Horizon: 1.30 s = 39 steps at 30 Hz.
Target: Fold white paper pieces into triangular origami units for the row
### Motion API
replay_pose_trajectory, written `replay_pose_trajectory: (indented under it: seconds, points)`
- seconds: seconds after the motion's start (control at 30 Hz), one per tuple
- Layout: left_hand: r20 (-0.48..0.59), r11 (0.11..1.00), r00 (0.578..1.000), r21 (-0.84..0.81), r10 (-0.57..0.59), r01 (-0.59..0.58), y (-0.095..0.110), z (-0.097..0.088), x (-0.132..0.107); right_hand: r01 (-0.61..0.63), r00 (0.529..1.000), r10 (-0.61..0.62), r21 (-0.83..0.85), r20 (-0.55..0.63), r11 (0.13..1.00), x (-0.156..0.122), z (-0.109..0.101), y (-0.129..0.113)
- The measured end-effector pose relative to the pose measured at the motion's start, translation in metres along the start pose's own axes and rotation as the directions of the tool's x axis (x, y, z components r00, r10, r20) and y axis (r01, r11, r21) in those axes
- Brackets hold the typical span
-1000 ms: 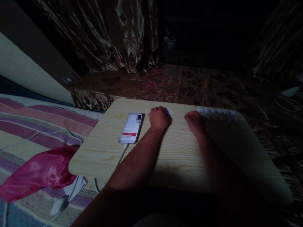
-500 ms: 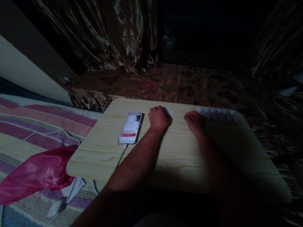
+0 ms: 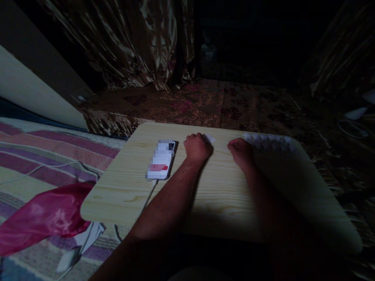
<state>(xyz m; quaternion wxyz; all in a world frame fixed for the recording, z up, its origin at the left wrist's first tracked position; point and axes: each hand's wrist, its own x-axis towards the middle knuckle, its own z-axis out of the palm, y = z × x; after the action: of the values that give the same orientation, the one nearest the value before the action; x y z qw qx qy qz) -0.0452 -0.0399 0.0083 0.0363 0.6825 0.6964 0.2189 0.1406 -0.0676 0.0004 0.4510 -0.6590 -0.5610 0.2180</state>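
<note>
My left hand (image 3: 197, 147) rests on the light wooden table (image 3: 125, 187) with its fingers curled closed, and a small white piece of paper (image 3: 209, 138) sticks out at its fingertips. My right hand (image 3: 241, 152) lies a little to the right, also curled closed, beside a row of several small white folded paper pieces (image 3: 269, 141) along the far edge. What, if anything, the right fingers pinch is hidden. A phone (image 3: 161, 159) with a lit screen lies just left of my left hand, its white cable (image 3: 150, 192) running off the near edge.
A striped rug (image 3: 43, 156) lies at the left, with a crumpled red plastic bag (image 3: 41, 216) and white cables on it. Shiny patterned curtains (image 3: 125, 43) hang behind, over a dark floral carpet (image 3: 205, 103). The right side is very dark.
Both hands stay where they were. Only the camera has shifted slightly, and the picture on the phone's screen has changed a little.
</note>
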Motion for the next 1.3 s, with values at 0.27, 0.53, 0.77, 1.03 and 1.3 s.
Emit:
replay_pose_trajectory:
  seconds: [0.27, 0.53, 0.77, 1.03, 1.3]
  points:
    - [-0.012, 0.999, 1.000, -0.049, 0.014, -0.015, -0.002, 0.002, 0.002, 0.003, 1.000, -0.003, 0.024, 0.007, 1.000, 0.000, 0.001, 0.002]
    - [-0.029, 0.968, 0.999, -0.249, -0.038, 0.030, -0.003, 0.004, 0.002, 0.017, 1.000, -0.017, 0.020, 0.004, 1.000, 0.001, 0.001, 0.002]
    - [-0.036, 0.693, 0.993, -0.719, -0.117, 0.055, -0.003, 0.019, 0.015, 0.036, 0.999, -0.036, 0.061, -0.002, 0.997, 0.002, 0.003, 0.005]
    - [0.194, 0.099, 0.969, -0.973, -0.151, 0.210, 0.017, 0.020, 0.010, 0.022, 0.997, -0.036, 0.221, 0.063, 0.975, -0.002, -0.002, 0.000]
    - [0.260, 0.085, 0.965, -0.962, -0.013, 0.260, 0.026, 0.016, -0.002, -0.032, 0.998, 0.008, 0.360, 0.067, 0.933, -0.005, 0.000, -0.003]
